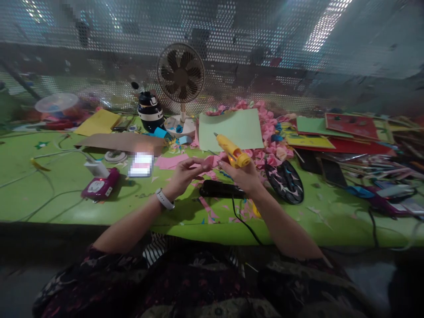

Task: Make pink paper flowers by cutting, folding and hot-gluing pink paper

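Note:
My left hand, a white watch strap on its wrist, pinches a small piece of pink paper between thumb and fingertips. Wrapped in my right hand is a yellow glue gun, its nozzle pointing up and to the left over a pale green sheet. The right fingertips come close to the pink piece; whether they touch it I cannot tell. Below both hands lies a black elongated tool with a cord. Flat pink paper rests beside my left hand.
Behind the sheet are heaped pink paper pieces. A fan and black jug stand at the back. At left sit a lit screen and purple power socket with cables. A black tray lies right, near stacked coloured sheets.

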